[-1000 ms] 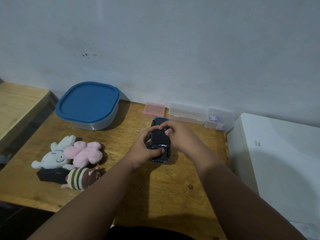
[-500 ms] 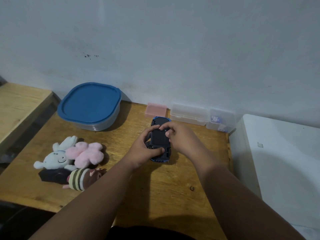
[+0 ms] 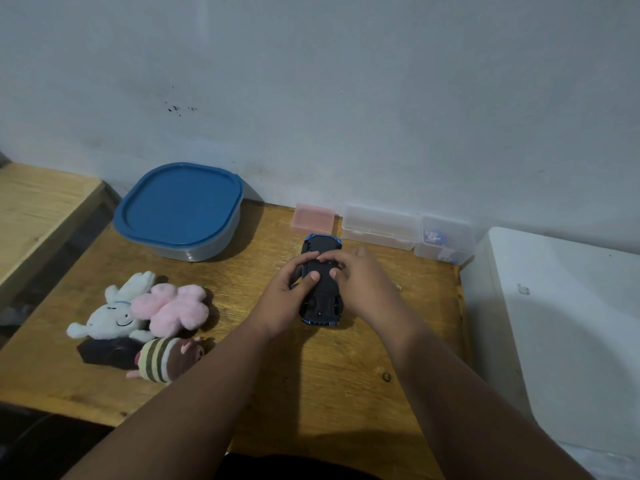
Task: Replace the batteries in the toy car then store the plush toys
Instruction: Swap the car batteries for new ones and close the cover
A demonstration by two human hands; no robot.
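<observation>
A blue toy car [image 3: 322, 308] lies upside down on the wooden table [image 3: 311, 375], its black underside facing up. My left hand [image 3: 289, 297] grips its left side with the thumb pressed on the underside. My right hand [image 3: 360, 282] holds its right side, fingertips on the middle of the underside. At the left lie a white rabbit plush [image 3: 110, 315], a pink plush [image 3: 175, 306] and a striped plush [image 3: 162, 358], bunched together beside a black object [image 3: 100, 351].
A container with a blue lid [image 3: 180, 209] stands at the back left. Against the wall sit a small pink box [image 3: 313, 218] and two clear plastic boxes [image 3: 381, 226], [image 3: 445, 240]. A white surface [image 3: 571, 323] borders the table on the right, a second wooden surface [image 3: 38, 206] on the left.
My left thumb has slid from the car's near end up to the middle of the underside, and the right fingertips have shifted slightly. The car stays in place.
</observation>
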